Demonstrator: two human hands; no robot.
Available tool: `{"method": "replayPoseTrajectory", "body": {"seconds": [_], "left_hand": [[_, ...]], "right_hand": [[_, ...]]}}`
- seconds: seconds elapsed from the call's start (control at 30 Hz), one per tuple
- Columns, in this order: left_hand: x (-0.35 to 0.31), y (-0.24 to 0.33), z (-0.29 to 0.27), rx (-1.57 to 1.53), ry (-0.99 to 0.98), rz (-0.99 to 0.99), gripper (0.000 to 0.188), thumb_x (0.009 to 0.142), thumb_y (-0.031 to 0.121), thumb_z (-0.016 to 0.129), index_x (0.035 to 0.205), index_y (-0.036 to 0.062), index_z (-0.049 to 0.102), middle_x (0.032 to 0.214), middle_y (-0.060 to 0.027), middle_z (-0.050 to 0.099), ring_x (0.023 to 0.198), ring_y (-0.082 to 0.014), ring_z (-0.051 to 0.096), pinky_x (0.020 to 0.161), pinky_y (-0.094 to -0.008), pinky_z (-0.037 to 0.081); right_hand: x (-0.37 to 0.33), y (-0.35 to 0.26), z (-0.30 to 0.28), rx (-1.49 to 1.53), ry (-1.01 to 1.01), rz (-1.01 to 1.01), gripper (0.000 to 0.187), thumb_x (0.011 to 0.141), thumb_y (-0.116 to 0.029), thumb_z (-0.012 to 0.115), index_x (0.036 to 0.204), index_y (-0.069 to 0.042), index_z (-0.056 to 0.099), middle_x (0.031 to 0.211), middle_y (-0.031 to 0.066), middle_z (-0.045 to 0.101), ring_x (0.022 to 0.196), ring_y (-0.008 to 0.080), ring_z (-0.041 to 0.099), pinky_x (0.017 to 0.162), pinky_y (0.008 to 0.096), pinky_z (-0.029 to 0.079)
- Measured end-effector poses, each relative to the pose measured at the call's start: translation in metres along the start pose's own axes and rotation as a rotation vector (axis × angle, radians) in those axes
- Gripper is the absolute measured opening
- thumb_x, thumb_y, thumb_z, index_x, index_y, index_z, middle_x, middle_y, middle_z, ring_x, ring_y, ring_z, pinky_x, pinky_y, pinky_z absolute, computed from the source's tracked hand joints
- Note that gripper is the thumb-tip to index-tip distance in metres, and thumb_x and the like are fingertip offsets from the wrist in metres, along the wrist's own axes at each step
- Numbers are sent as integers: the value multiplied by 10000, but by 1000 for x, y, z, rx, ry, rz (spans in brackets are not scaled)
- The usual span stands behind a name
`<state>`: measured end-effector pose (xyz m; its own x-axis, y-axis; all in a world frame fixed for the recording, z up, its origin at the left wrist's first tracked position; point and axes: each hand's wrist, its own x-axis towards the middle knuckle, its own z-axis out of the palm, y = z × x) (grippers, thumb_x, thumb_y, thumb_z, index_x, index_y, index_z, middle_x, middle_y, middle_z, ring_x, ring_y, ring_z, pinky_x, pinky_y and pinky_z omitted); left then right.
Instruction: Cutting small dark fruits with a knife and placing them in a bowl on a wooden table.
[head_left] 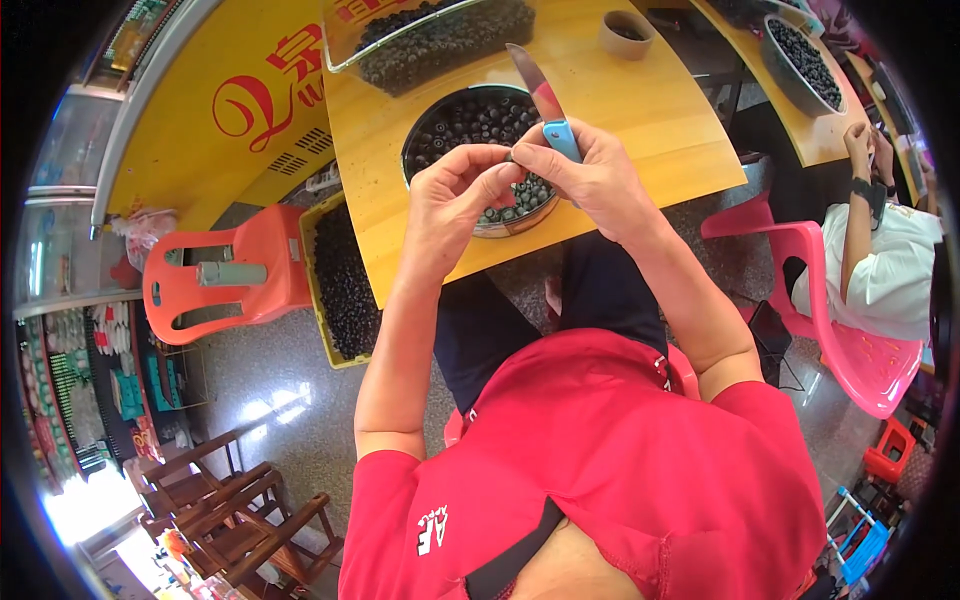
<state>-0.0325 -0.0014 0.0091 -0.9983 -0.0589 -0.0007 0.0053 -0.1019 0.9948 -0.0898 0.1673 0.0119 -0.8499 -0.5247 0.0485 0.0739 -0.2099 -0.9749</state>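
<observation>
My right hand (597, 182) is closed round a small knife (537, 84) with a blue handle, its blade pointing up and away. My left hand (452, 200) is closed in a pinch, its fingertips meeting my right thumb around something small and dark that I cannot make out. Both hands are above the near part of a round bowl (405, 150) on the table. Inside the bowl lie many small, dark, round pieces (468, 122), and those at the near side look greyer and greenish. Their kind is too small to tell.
On the yellow table (665, 130) stand a clear tub (440, 52) of dark pieces and a small cup (627, 35). A yellow crate (335, 345) of dark pieces sits beside an orange chair (225, 272). At right, another person (875, 260) sits on a pink chair (825, 290) near a full basin (802, 65).
</observation>
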Motion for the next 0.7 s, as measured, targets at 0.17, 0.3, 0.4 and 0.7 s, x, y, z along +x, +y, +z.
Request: {"method": "replayPoseTrajectory", "body": {"seconds": [0.17, 0.3, 0.4, 0.7], "left_hand": [[-3, -9, 4, -127, 56, 25, 207, 860, 94, 687, 1030, -16, 646, 874, -57, 686, 710, -86, 605, 658, -212, 489], [-5, -13, 5, -214, 102, 45, 206, 850, 73, 694, 1032, -11, 647, 869, -58, 683, 705, -86, 606, 658, -211, 488], [-6, -16, 7, -217, 126, 63, 204, 850, 66, 692, 1033, -11, 645, 868, -57, 680, 704, -87, 603, 659, -208, 485], [-8, -19, 9, -276, 111, 76, 184, 878, 109, 672, 1014, -4, 621, 862, -46, 663, 699, -84, 571, 659, -208, 465]], "right_hand": [[0, -2, 1, 42, -10, 6, 171, 894, -222, 651, 927, -55, 638, 676, -60, 533, 538, 1, 398, 452, 170, 265], [1, 2, 2, 51, 5, -20, 166, 896, -228, 650, 916, -64, 640, 663, -61, 524, 526, 6, 396, 445, 173, 269], [1, 0, 4, 68, -12, -11, 176, 900, -237, 647, 913, -61, 640, 661, -61, 522, 526, 6, 402, 441, 176, 276], [-3, -7, 7, 52, 4, 7, 179, 904, -202, 638, 925, -24, 633, 685, -23, 568, 555, 42, 477, 457, 208, 342]]}}
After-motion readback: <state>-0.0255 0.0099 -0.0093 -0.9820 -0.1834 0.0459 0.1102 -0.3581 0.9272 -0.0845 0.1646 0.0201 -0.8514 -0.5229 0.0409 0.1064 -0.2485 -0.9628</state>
